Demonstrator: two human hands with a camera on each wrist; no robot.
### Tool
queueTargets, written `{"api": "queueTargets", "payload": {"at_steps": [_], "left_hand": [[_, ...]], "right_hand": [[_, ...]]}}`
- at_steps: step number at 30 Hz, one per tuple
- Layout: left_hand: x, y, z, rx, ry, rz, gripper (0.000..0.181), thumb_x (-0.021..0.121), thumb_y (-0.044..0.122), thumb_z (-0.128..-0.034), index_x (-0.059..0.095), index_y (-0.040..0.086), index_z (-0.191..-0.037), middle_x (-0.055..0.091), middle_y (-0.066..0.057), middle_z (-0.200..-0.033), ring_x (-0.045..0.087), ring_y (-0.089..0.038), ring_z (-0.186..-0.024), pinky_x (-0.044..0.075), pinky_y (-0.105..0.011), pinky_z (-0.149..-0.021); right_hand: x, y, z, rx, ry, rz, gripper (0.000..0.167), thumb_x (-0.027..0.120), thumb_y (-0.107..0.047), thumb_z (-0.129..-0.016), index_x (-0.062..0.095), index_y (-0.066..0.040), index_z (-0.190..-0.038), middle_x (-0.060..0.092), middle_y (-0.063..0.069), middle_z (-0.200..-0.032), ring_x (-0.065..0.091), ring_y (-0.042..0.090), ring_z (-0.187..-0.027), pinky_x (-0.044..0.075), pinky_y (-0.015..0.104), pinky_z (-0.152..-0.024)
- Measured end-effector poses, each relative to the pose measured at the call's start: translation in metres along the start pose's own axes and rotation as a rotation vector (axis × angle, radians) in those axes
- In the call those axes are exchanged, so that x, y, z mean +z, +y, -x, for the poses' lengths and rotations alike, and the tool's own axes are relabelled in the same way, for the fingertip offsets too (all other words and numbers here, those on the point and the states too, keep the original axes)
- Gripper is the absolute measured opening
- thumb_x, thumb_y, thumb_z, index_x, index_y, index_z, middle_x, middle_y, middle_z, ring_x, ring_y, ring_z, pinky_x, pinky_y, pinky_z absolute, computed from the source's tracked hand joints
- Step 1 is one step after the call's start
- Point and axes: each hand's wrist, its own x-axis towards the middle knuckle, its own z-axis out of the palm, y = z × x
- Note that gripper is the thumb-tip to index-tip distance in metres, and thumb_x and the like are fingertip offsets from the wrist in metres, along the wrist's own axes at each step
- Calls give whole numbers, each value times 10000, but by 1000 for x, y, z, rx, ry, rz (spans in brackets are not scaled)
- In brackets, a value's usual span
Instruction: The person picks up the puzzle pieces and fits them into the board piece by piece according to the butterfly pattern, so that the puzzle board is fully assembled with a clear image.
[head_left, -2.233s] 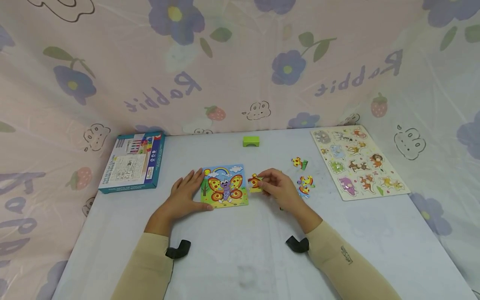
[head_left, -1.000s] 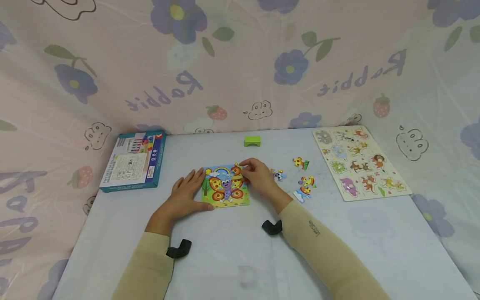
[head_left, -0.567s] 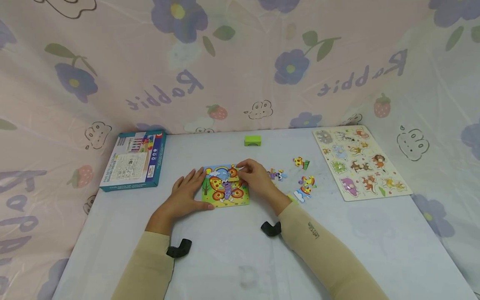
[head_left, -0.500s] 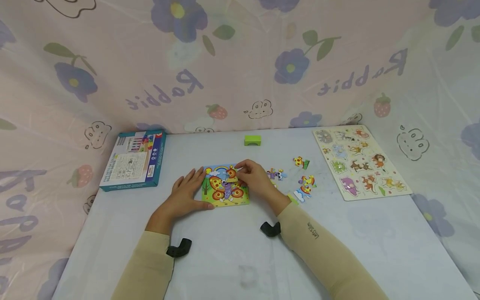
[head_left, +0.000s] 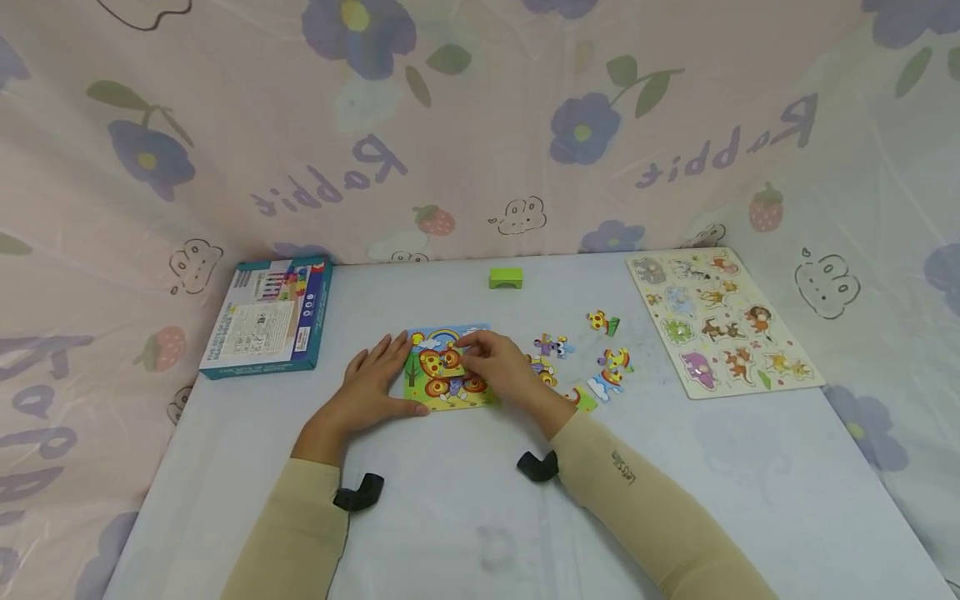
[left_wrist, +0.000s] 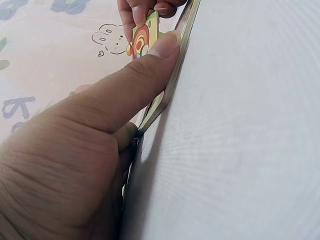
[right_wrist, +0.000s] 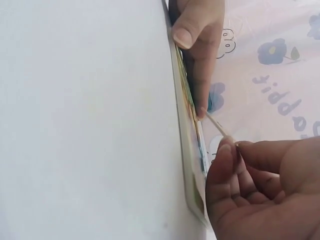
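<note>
A butterfly puzzle board (head_left: 459,403) lies flat on the white cloth in the head view. My left hand (head_left: 363,392) rests along its left edge, fingers spread, thumb on the near left corner. Between thumb and fingertips, my right hand (head_left: 504,367) pinches a yellow puzzle piece with a red-orange round pattern (head_left: 450,360). That piece is tilted above the middle of the board; the left wrist view shows the patterned face of the puzzle piece (left_wrist: 142,41). Seen from the right wrist, the puzzle piece (right_wrist: 216,123) is edge-on and its face is hidden. My right hand covers the board's right part.
Right of the board lie several loose puzzle pieces, among them a purple and blue piece (head_left: 553,346) and a yellow piece (head_left: 602,322). A green arch block (head_left: 506,278) stands behind. An animal puzzle board (head_left: 723,325) lies right, a flat teal-edged box (head_left: 266,321) left.
My right hand has brought the puzzle piece from the cloth beside the board to its upper right, then left and nearer over the middle. My left hand has stayed on the left edge.
</note>
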Motion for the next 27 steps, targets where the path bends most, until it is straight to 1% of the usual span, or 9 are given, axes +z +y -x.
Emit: {"api": "queueTargets", "payload": {"at_steps": [3,6,11,14,18,21,24,27], "left_hand": [[0,0,0,2,0,7,1255,856,699,-822,210,167,-1758,79,36,-1819,-44,-250,-1661,-82,-562,-1286],[0,0,0,6,3,10,1248,855,693,-827,212,167,-1758,80,37,-1820,-40,-251,-1661,-81,-560,-1287],[0,0,0,9,2,2,1240,846,696,-834,209,170,-1759,79,40,-1820,-36,-249,-1662,-75,-565,-1287],[0,0,0,7,1,-2,1244,846,699,-831,207,171,-1759,77,40,-1820,-38,-249,-1662,-76,-566,-1286],[-1,-1,0,7,1,-1,1247,846,705,-828,208,175,-1760,80,42,-1820,-38,-247,-1662,-78,-567,-1286],[-1,-1,0,9,0,1,1249,843,709,-828,205,177,-1760,80,44,-1819,-38,-247,-1662,-78,-570,-1285],[-1,-1,0,7,-3,1,1254,839,718,-827,197,183,-1762,75,51,-1819,-43,-242,-1661,-82,-566,-1285],[0,-2,0,4,-3,-1,1257,840,718,-824,195,186,-1763,75,52,-1820,-44,-241,-1661,-84,-565,-1285]], "right_hand": [[5,0,0,-7,-26,10,214,672,-66,-1082,734,-28,-1283,705,49,-929,677,187,-815,559,287,-730],[9,0,-1,-14,-46,-6,184,675,-61,-1081,729,-13,-1251,714,50,-946,668,174,-815,575,279,-725],[15,-3,0,-1,-57,-30,122,696,-55,-1070,704,-22,-1187,717,65,-964,681,176,-819,588,277,-717],[16,-3,-1,4,-60,-36,157,692,-59,-1076,685,-33,-1231,704,62,-972,680,173,-815,584,275,-716],[16,-4,-1,4,-70,-49,297,671,-65,-1091,667,-42,-1387,681,72,-972,675,183,-806,581,278,-707],[15,-5,-1,6,-80,-54,353,659,-66,-1099,660,-50,-1452,670,80,-975,682,194,-815,591,283,-715],[15,-5,-1,12,-81,-59,329,655,-71,-1102,672,-55,-1430,671,86,-982,689,204,-824,605,291,-727],[14,-5,-2,19,-71,-79,250,655,-77,-1104,684,-48,-1350,685,95,-979,688,209,-823,609,296,-732]]}}
